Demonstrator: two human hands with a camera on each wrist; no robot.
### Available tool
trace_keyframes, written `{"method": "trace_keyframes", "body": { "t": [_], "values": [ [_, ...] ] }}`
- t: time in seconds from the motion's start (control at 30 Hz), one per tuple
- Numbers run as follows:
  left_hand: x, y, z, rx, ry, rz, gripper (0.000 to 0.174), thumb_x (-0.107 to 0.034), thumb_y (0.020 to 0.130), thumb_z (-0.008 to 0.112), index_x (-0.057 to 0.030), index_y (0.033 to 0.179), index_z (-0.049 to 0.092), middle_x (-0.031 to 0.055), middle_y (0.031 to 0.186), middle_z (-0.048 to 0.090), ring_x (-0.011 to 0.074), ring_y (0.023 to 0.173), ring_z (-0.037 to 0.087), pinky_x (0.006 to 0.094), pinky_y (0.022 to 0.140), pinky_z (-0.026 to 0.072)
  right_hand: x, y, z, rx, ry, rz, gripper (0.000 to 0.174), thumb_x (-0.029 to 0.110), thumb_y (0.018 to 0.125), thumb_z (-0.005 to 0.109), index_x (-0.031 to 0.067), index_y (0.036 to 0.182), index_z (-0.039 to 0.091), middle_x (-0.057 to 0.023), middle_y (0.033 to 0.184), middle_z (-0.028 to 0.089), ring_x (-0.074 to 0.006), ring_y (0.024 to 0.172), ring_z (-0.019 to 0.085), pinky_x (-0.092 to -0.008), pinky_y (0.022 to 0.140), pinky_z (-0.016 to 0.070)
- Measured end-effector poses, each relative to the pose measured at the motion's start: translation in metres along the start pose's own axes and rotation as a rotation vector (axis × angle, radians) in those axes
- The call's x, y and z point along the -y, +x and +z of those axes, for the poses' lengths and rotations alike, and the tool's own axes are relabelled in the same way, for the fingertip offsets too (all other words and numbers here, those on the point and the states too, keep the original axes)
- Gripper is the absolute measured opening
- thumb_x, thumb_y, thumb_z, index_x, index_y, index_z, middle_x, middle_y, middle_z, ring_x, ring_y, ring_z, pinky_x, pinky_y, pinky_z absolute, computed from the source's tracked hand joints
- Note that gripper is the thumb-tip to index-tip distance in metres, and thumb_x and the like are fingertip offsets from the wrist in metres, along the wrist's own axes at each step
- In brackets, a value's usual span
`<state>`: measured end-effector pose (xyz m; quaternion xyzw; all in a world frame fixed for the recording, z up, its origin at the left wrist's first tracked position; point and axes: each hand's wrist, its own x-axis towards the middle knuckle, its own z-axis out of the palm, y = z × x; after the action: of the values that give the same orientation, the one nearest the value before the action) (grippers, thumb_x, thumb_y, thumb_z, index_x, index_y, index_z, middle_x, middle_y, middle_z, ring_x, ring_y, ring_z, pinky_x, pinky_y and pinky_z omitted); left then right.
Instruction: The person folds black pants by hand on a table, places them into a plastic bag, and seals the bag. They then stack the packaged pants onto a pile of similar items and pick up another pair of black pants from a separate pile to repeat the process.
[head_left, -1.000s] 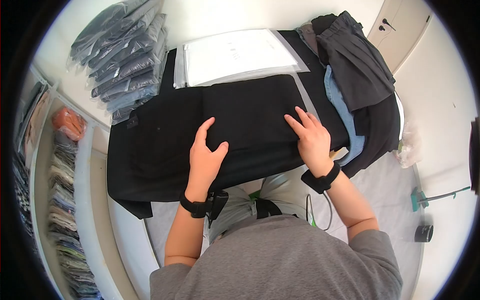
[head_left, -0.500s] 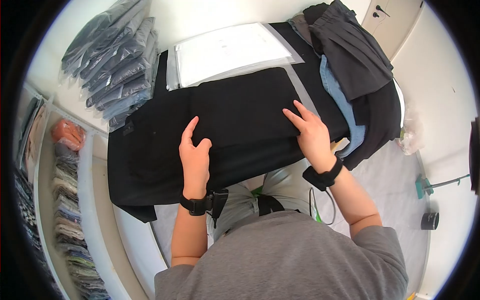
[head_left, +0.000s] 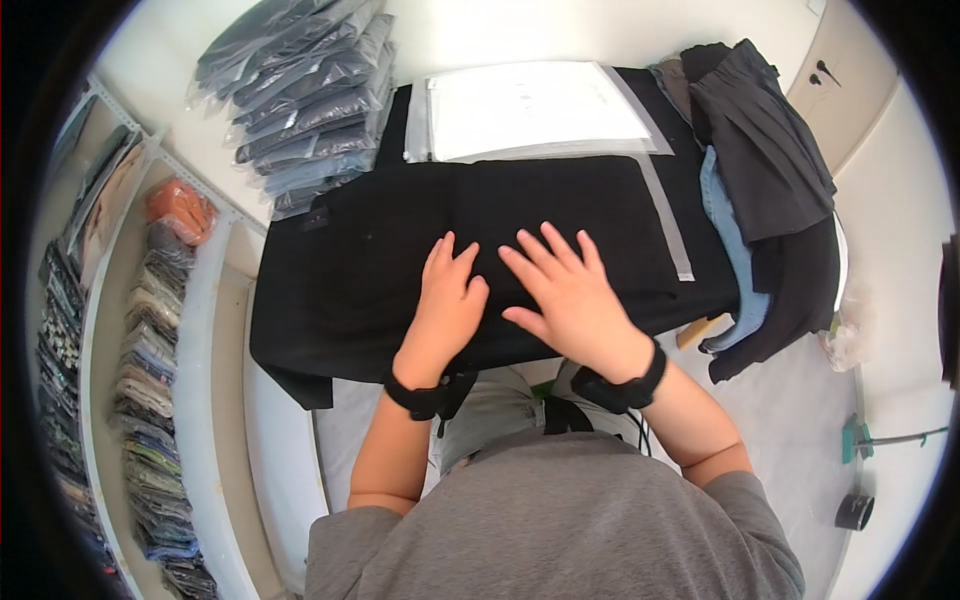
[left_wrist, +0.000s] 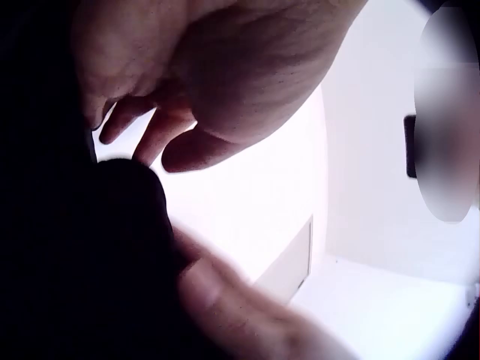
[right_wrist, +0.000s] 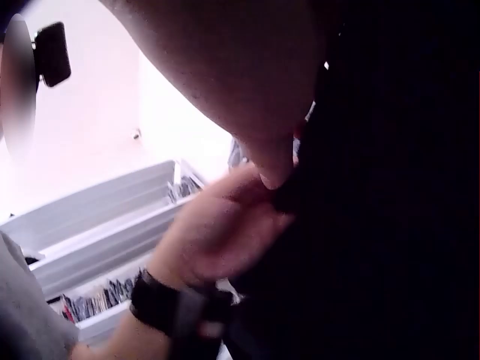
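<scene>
A folded black garment (head_left: 590,200) lies flat on the black-covered table (head_left: 685,190) in the head view, its edges hard to make out against the dark cover. On its middle, fingers pointing away from the body, rests my left hand (head_left: 445,310). My right hand (head_left: 580,310) lies close beside it, palm down with fingers spread over the black cloth. Neither hand grips anything. In the left wrist view the left thumb (left_wrist: 199,150) hangs beside the dark fabric. The right wrist view shows the left hand (right_wrist: 217,232) beyond the right one.
White sheets in clear plastic (head_left: 530,110) lie at the table's back. To their left rises a stack of bagged garments (head_left: 310,110). Grey trousers (head_left: 765,150) and blue denim (head_left: 725,240) drape over the right end. Shelves with packed clothes (head_left: 150,400) stand at the left.
My right hand has moved left from the garment's right side toward its middle, next to the left hand, and its fingers have spread. The head view has shifted.
</scene>
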<state>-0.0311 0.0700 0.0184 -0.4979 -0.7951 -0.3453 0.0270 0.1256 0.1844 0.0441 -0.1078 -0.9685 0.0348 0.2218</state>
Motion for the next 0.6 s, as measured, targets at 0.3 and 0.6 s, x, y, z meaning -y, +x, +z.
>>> {"method": "trace_keyframes", "body": {
  "t": [0.3,0.6],
  "values": [
    [0.105,-0.027,-0.103,-0.238,0.334,-0.680,0.070,-0.042,0.081,0.066,0.0030,0.131,0.046,0.0281,0.125,0.052,0.0412,0.118,0.049,0.0447,0.100,0.0398,0.008,0.003,0.024,-0.001,-0.047,0.038,0.064,0.039,0.077,0.071,0.0257,0.135,0.048,-0.0099,0.142,0.041,-0.0373,0.129,0.038,-0.0616,0.102,0.0286],
    [0.116,-0.005,-0.137,-0.038,-0.306,-0.957,0.066,-0.040,0.075,0.075,0.0035,0.121,0.057,0.0125,0.112,0.063,0.0189,0.104,0.057,0.0308,0.082,0.0397,0.007,0.002,0.023,-0.024,-0.008,0.044,0.060,0.038,0.077,0.071,0.0251,0.132,0.052,-0.0102,0.141,0.042,-0.0371,0.129,0.038,-0.0601,0.103,0.0290]
  ]
}}
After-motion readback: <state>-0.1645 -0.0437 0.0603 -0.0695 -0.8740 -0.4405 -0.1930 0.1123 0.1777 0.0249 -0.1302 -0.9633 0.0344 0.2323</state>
